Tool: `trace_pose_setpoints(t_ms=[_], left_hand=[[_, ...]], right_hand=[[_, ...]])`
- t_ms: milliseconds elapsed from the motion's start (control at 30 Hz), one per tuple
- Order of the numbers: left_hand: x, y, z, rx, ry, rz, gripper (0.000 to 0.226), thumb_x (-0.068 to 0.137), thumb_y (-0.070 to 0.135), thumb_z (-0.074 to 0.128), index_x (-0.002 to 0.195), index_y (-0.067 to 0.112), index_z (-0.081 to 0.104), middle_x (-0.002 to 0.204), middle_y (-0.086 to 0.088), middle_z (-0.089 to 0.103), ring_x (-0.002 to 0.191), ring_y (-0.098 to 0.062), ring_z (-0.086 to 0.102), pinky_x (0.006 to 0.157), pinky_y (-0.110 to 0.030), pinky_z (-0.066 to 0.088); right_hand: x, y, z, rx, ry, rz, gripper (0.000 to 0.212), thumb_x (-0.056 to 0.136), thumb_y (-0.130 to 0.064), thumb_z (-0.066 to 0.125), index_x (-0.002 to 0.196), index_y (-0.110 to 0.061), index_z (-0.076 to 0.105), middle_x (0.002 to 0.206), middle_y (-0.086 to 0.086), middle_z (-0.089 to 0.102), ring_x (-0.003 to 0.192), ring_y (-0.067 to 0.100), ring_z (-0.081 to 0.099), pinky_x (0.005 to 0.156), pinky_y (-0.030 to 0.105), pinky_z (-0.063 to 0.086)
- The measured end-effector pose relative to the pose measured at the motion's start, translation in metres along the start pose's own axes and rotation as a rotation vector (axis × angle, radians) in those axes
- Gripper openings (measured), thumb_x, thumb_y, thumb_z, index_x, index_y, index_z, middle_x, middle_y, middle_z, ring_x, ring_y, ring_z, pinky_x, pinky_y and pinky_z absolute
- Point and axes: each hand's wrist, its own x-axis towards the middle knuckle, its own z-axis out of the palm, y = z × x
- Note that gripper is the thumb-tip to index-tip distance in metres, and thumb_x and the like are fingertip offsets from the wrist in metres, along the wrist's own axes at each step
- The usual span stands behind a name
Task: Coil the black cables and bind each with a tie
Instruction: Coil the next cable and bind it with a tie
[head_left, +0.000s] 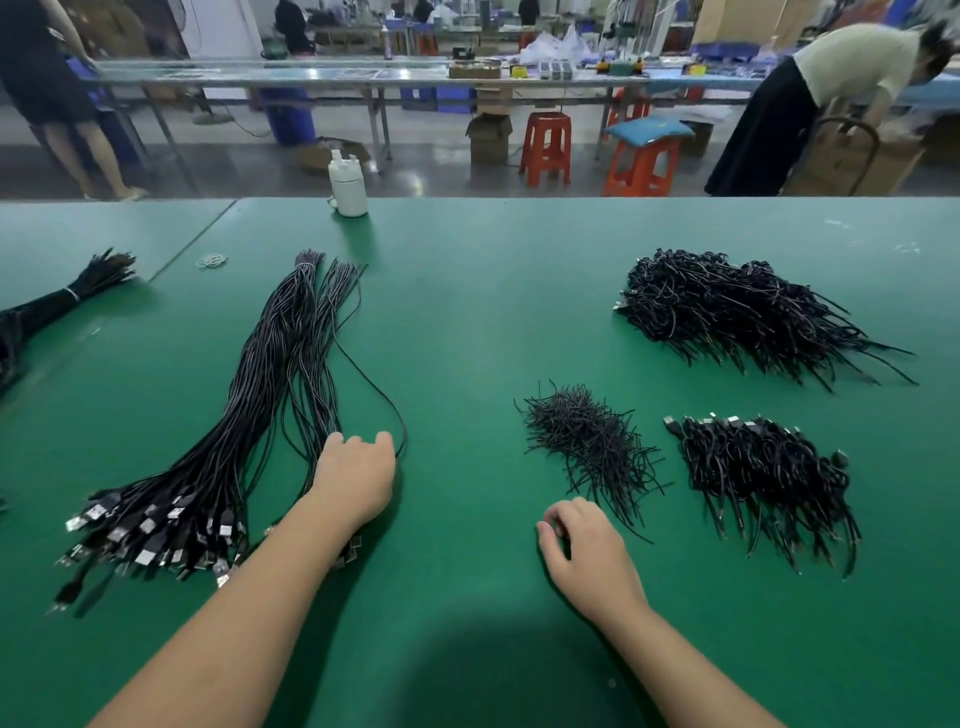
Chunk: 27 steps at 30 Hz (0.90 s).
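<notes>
Two hands: both low on the green table (467, 312).
Left hand (353, 478): rests on the loose cable bundle (249, 415) at centre left, fingers curled over its strands.
Right hand (582, 545): lower centre, fingers curled; whether it pinches anything, cannot tell.
Ties (587, 441): small heap just above the right hand.
Coiled cables (763, 478): pile at right; larger pile (727, 306) upper right.
</notes>
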Motion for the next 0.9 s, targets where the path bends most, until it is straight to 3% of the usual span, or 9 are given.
trace_pose_setpoints(t_ms=[100, 200, 267, 367, 533, 667, 767, 833, 900], left_hand=[[-0.003, -0.001, -0.008, 0.038, -0.101, -0.004, 0.021, 0.080, 0.001, 0.037, 0.094, 0.015, 0.042, 0.065, 0.005, 0.047, 0.056, -0.015, 0.043, 0.090, -0.037, 0.033], [-0.007, 0.003, -0.022, 0.137, -0.206, -0.007, 0.017, 0.081, 0.001, 0.038, 0.079, 0.016, 0.046, 0.073, 0.003, 0.046, 0.061, -0.014, 0.046, 0.106, -0.044, 0.029], [-0.008, 0.007, -0.032, 0.166, -0.250, -0.021, 0.020, 0.080, 0.003, 0.037, 0.068, 0.018, 0.042, 0.087, 0.001, 0.052, 0.077, -0.016, 0.056, 0.110, -0.048, 0.025], [-0.009, 0.013, -0.039, 0.152, -0.195, -0.031, 0.015, 0.081, 0.005, 0.038, 0.072, 0.017, 0.040, 0.076, 0.003, 0.045, 0.068, -0.016, 0.047, 0.110, -0.047, 0.025], [0.001, 0.016, -0.041, -0.208, 0.019, 0.073, 0.002, 0.093, 0.016, 0.042, 0.093, 0.016, 0.040, 0.075, 0.000, 0.054, 0.073, -0.021, 0.048, 0.081, -0.038, 0.033], [0.002, 0.010, -0.041, -0.876, -0.153, 0.030, 0.011, 0.103, 0.025, 0.043, 0.097, 0.017, 0.049, 0.074, 0.007, 0.074, 0.044, 0.006, 0.052, 0.053, -0.027, 0.037], [0.002, 0.009, -0.045, -1.046, -0.149, -0.006, 0.011, 0.103, 0.021, 0.044, 0.100, 0.013, 0.051, 0.074, 0.006, 0.075, 0.051, 0.005, 0.060, 0.057, -0.032, 0.046], [0.002, 0.010, -0.050, -1.139, -0.193, -0.032, 0.013, 0.104, 0.018, 0.043, 0.102, 0.007, 0.049, 0.075, -0.002, 0.076, 0.067, -0.011, 0.072, 0.072, -0.042, 0.058], [0.000, 0.010, -0.054, -1.051, -0.296, -0.019, 0.014, 0.105, 0.019, 0.040, 0.104, 0.006, 0.045, 0.074, -0.005, 0.075, 0.067, -0.019, 0.073, 0.075, -0.044, 0.059]], right_hand=[[0.000, 0.000, 0.000, 0.005, 0.003, -0.003, 0.011, 0.095, -0.035, 0.050, 0.087, -0.028, 0.052, 0.082, -0.016, 0.046, 0.082, 0.005, 0.044, 0.072, 0.023, 0.040], [0.000, 0.000, -0.001, 0.005, 0.004, -0.004, 0.011, 0.095, -0.035, 0.051, 0.087, -0.028, 0.052, 0.082, -0.017, 0.046, 0.082, 0.005, 0.044, 0.071, 0.023, 0.041], [0.000, 0.000, -0.001, 0.001, 0.003, -0.001, 0.010, 0.095, -0.035, 0.051, 0.087, -0.029, 0.052, 0.082, -0.017, 0.046, 0.082, 0.005, 0.044, 0.071, 0.023, 0.041], [0.000, -0.001, 0.000, 0.005, 0.003, 0.001, 0.010, 0.095, -0.035, 0.051, 0.088, -0.029, 0.053, 0.082, -0.017, 0.046, 0.082, 0.004, 0.045, 0.070, 0.023, 0.042], [0.000, 0.000, 0.000, 0.003, 0.002, 0.001, 0.010, 0.095, -0.036, 0.051, 0.087, -0.029, 0.053, 0.082, -0.017, 0.046, 0.082, 0.004, 0.045, 0.069, 0.021, 0.039], [-0.001, -0.001, -0.001, 0.004, -0.001, 0.001, 0.011, 0.095, -0.035, 0.051, 0.087, -0.029, 0.052, 0.082, -0.017, 0.045, 0.083, 0.003, 0.045, 0.069, 0.020, 0.038], [-0.002, -0.001, -0.002, 0.005, -0.004, 0.008, 0.011, 0.096, -0.036, 0.050, 0.087, -0.029, 0.052, 0.083, -0.017, 0.046, 0.083, 0.004, 0.045, 0.070, 0.022, 0.040], [-0.002, -0.001, -0.002, 0.006, -0.002, 0.010, 0.012, 0.096, -0.036, 0.050, 0.087, -0.029, 0.052, 0.083, -0.017, 0.047, 0.083, 0.004, 0.045, 0.071, 0.022, 0.041], [-0.001, -0.002, -0.002, 0.006, -0.001, 0.008, 0.011, 0.096, -0.036, 0.050, 0.088, -0.029, 0.053, 0.084, -0.016, 0.047, 0.084, 0.004, 0.046, 0.071, 0.023, 0.042]])
